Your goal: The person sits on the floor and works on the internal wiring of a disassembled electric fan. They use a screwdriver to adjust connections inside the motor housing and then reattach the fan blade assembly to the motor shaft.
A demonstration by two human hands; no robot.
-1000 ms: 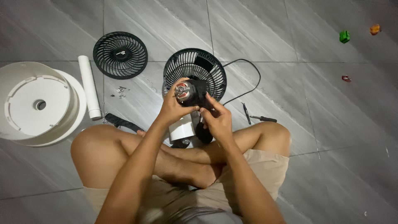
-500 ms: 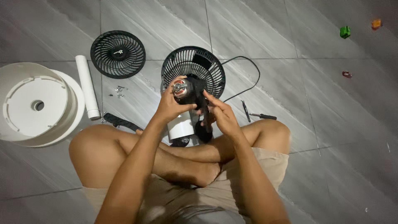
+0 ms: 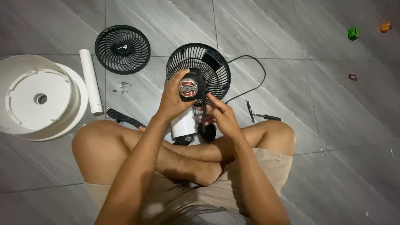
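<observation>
- seated cross-legged on a grey tiled floor [image 3: 291, 50], parts spread out in front within arm's reach.
- far left: a big white round base [image 3: 39, 98] lying flat with its hollow side up and centre hole showing, parked well apart from the hands.
- just beside it, a white tube [image 3: 91, 81] laid lengthwise, touching or nearly touching the base rim.
- above that, a loose black grille [image 3: 122, 49] lying flat on the tiles, a few small screws [image 3: 123, 85] scattered just below it, likely kept together so as not to get lost.
- centre: the other black grille [image 3: 204, 68], apparently behind the motor, with a black cord [image 3: 250, 81] looping off to the right.
- left hand [image 3: 175, 100] wrapped around the fan motor [image 3: 188, 88], fingers closed on its body, copper end turned up toward the camera, probably for a clear look.
- right hand [image 3: 221, 114] just beside the motor, fingers half curled and pointing at it; cannot tell if anything is pinched.
- right of the knee: a screwdriver [image 3: 266, 117] and a thin dark tool [image 3: 249, 111].
- far right: small green [image 3: 353, 33], orange [image 3: 385, 26] and red [image 3: 353, 77] bits, well apart.
</observation>
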